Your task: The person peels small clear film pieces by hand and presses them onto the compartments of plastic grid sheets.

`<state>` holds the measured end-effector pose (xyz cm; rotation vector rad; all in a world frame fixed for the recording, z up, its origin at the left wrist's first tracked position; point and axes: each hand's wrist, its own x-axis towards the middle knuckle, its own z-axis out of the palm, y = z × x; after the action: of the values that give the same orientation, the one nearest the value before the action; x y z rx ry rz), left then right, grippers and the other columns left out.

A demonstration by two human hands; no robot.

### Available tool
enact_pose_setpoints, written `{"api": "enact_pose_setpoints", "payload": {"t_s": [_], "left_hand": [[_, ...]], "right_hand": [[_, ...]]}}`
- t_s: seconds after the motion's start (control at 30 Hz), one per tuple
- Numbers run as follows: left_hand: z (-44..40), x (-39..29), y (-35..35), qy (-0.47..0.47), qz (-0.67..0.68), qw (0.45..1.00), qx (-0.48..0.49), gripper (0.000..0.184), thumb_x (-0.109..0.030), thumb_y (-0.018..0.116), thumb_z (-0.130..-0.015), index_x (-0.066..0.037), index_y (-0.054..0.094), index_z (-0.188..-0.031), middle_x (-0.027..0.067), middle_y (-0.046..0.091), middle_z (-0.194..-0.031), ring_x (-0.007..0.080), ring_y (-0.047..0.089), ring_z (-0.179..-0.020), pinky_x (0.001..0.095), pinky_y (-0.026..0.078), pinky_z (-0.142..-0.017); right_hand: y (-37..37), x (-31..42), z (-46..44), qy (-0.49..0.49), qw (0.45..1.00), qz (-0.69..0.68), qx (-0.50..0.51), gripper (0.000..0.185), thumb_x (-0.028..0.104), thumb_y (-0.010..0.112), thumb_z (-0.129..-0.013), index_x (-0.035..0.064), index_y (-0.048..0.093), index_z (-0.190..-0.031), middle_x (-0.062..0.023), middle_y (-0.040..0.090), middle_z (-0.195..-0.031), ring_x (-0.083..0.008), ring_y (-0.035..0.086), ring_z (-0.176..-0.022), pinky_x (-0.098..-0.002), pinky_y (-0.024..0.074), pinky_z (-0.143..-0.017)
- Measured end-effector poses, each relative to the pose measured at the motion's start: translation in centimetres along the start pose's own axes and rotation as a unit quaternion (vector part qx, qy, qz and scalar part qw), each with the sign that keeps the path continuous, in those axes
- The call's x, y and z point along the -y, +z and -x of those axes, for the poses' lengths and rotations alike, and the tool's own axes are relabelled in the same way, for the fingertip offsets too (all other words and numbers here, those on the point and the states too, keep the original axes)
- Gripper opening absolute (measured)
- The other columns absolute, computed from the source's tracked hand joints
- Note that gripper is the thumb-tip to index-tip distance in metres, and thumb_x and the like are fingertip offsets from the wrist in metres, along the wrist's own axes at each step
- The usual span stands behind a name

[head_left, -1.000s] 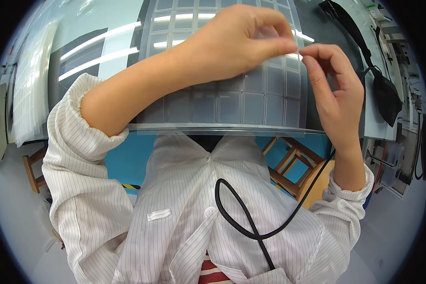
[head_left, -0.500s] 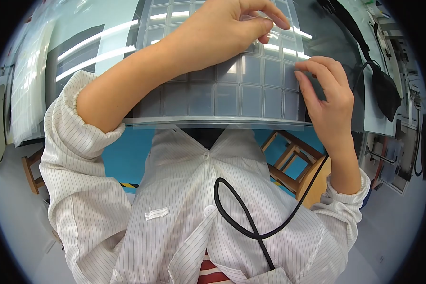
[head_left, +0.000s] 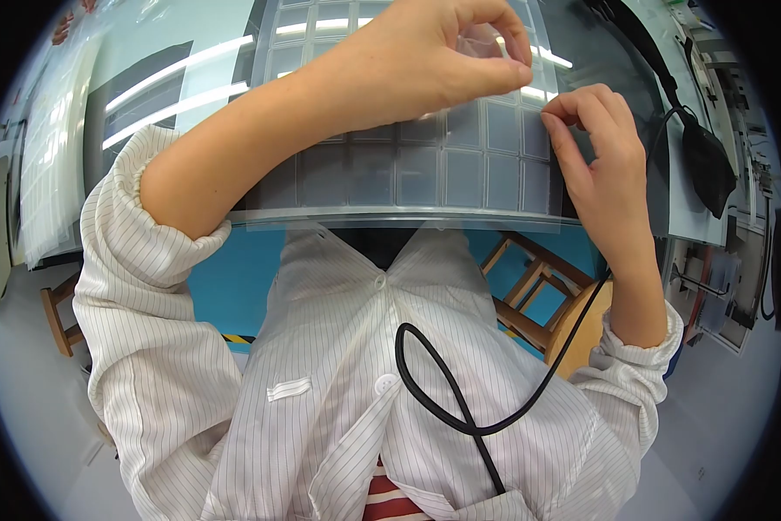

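Observation:
A clear sheet with a grid of rectangular cells lies along the near edge of the table. My left hand reaches over its upper right part, with thumb and forefinger closed at the tips. Something thin and see-through shows inside the curl of these fingers, too unclear to name. At the sheet's right border is my right hand, its thumb and forefinger drawn together. Whether these tips grip the border or only rest beside it, I cannot tell. My left forearm covers part of the grid.
A stack of clear sheets stands at the left of the table. To the right lies a black strap with a pouch. A black cable loops over my striped coat, and a wooden stool is below the table.
My left hand has moved right and slightly down, its thumb and forefinger now meeting. My right hand has moved up a little, and its thumb and forefinger have come closer together.

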<state>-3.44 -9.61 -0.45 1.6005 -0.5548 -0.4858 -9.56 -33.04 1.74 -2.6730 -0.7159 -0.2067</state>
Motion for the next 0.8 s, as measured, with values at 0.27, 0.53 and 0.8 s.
{"api": "enact_pose_setpoints", "payload": {"t_s": [0.27,0.53,0.8], "left_hand": [[-0.8,-1.7,0.6,-0.105,0.026,0.99,0.089,0.02,-0.017,0.067,-0.098,-0.002,0.06,-0.108,0.0012,0.059,-0.07,0.0069,0.054,-0.064,0.0243,0.042,-0.059],[0.1,-0.4,1.3,0.16,-0.038,0.984,0.066,0.026,-0.021,0.07,-0.097,0.001,0.06,-0.109,0.004,0.06,-0.073,0.0122,0.055,-0.066,0.0286,0.045,-0.063],[-1.1,0.7,0.4,-0.072,0.098,0.991,0.058,0.014,-0.015,0.062,-0.103,-0.003,0.062,-0.108,-0.0018,0.061,-0.079,0.0036,0.046,-0.059,0.0212,0.036,-0.053]], "right_hand": [[-0.2,-0.4,0.8,-0.042,0.995,0.088,-0.006,0.011,-0.003,0.067,-0.089,-0.0011,0.062,-0.099,-0.0113,0.061,-0.093,-0.0249,0.06,-0.084,-0.0338,0.0499,-0.078],[-1.6,1.6,0.4,0.077,0.964,-0.252,-0.023,0.004,0.001,0.065,-0.094,0.0004,0.064,-0.098,-0.004,0.06,-0.089,-0.0122,0.052,-0.078,-0.0266,0.0436,-0.069],[-1.2,0.8,2.4,-0.009,1.0,-0.018,0.013,0.014,-0.008,0.072,-0.084,-0.0027,0.067,-0.096,-0.0117,0.065,-0.099,-0.0232,0.064,-0.085,-0.0314,0.0516,-0.074]]}}
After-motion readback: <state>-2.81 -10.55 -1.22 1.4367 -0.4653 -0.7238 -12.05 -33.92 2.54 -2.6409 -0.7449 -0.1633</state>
